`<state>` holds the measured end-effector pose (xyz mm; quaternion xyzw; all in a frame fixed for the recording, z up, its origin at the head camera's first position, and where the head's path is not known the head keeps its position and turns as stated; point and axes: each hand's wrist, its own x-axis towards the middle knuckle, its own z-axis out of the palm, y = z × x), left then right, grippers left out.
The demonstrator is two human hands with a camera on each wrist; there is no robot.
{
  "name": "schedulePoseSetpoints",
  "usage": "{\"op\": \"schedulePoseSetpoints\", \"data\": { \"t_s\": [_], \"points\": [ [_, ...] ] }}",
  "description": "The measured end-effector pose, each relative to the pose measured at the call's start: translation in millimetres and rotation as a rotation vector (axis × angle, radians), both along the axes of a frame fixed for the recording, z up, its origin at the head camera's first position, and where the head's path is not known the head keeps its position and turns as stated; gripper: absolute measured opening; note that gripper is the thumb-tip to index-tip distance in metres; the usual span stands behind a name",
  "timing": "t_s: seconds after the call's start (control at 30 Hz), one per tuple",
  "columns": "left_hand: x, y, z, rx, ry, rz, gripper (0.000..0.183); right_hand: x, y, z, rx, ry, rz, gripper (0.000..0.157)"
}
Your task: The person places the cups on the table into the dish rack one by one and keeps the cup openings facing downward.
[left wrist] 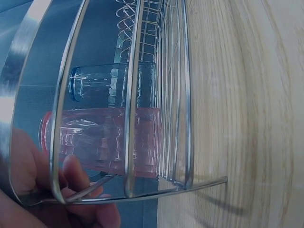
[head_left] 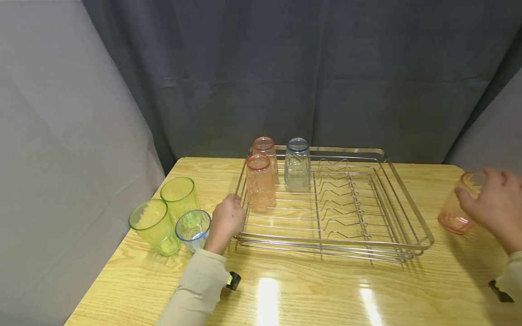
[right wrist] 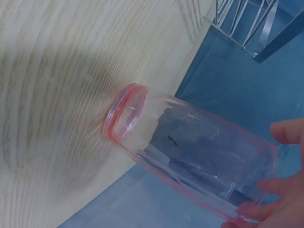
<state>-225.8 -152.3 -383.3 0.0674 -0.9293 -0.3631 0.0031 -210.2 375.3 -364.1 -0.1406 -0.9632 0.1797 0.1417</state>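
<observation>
My left hand [head_left: 229, 215] grips the left side of a wire dish rack [head_left: 281, 239], fingers curled round the metal near its front corner. In the rack, two pink glasses [head_left: 261, 188] and a clear blue-ringed glass [head_left: 297, 167] stand upside down. At the far right, another pink glass [head_left: 454, 210] stands mouth up on the table. My right hand [head_left: 497, 203] is at its upper part; in the right wrist view the fingers [right wrist: 266, 209] overlap the glass near its mouth, while the thumb [right wrist: 287, 130] is spread apart from it.
Left of the rack, two green tumblers [head_left: 157, 231] and a small blue-rimmed glass [head_left: 193, 226] stand mouth up on the wooden table [head_left: 310, 290]. A dark curtain [head_left: 244, 81] hangs behind the table; a light cloth [head_left: 61, 158] hangs at the left.
</observation>
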Motion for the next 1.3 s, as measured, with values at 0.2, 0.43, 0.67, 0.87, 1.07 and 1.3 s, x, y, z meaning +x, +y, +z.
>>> {"op": "schedulePoseSetpoints", "data": {
  "t_s": [0.2,0.43,0.67,0.87,1.07,1.3],
  "points": [
    [1.7,1.5,1.5,0.007,-0.011,0.006,0.046,-5.7,11.4,-6.2,0.034,-0.066,0.047,0.082],
    [2.3,1.6,1.9,0.001,-0.007,0.008,0.045,-10.8,24.8,-12.5,0.043,-0.129,0.080,0.083],
    [1.1,3.2,2.7,0.005,-0.011,-0.010,0.043,-6.4,20.7,-7.9,0.004,-0.127,-0.005,0.093],
    [1.5,3.0,3.7,0.005,0.000,-0.003,0.044,-1.2,13.0,-4.0,0.059,-0.177,0.008,0.095],
    [2.3,3.3,3.8,0.007,0.012,-0.003,0.044,3.3,6.9,-2.9,0.087,-0.198,-0.029,0.102],
    [2.6,3.2,3.4,-0.012,0.017,0.013,0.044,8.2,6.6,-8.7,0.112,-0.132,-0.005,0.106]
  ]
}}
